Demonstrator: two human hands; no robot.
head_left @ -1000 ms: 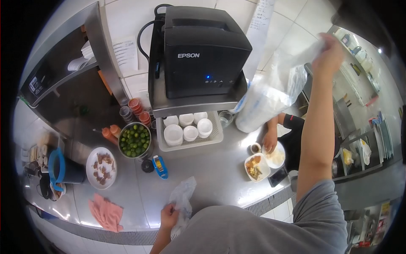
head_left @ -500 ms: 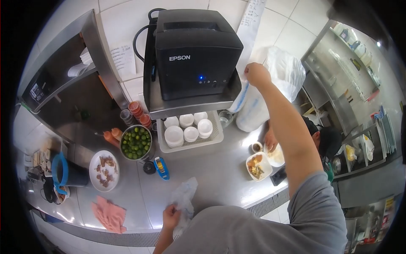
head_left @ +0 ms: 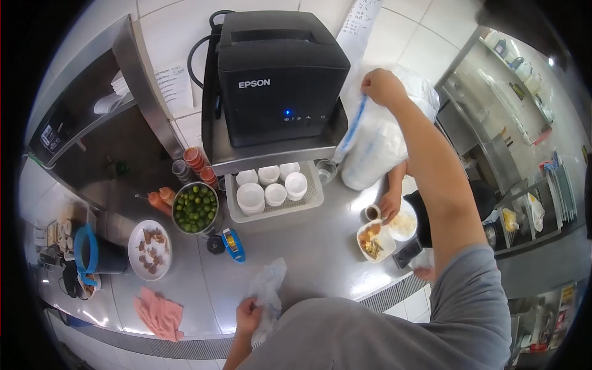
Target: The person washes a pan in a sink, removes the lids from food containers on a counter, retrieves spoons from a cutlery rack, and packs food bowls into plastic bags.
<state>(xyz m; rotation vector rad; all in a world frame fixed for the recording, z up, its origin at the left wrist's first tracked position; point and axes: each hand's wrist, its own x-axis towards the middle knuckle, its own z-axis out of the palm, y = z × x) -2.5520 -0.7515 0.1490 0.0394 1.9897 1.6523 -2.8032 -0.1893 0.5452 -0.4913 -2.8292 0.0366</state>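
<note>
My right hand [head_left: 385,87] is raised beside the printer, its fingers pinched on the blue-striped edge of a plastic bag [head_left: 353,128]. That bag hangs against a thick roll of clear plastic bags [head_left: 375,159] standing on the counter. Low in the view, my left hand [head_left: 248,316] is closed on a crumpled clear plastic bag [head_left: 269,280], just in front of my body.
A black Epson printer [head_left: 283,92] sits on a raised metal shelf above a basket [head_left: 277,211] of white cups. Limes [head_left: 196,208], a plate of meat [head_left: 150,262], a tape dispenser [head_left: 234,245] and a pink cloth [head_left: 158,313] lie left. A co-worker's hand [head_left: 390,203] reaches over a food bowl [head_left: 382,246].
My right hand has moved slightly up and right, and the blue-striped plastic edge now stretches below its fingers. The co-worker's hand has shifted beside the food bowl. My left hand stays put.
</note>
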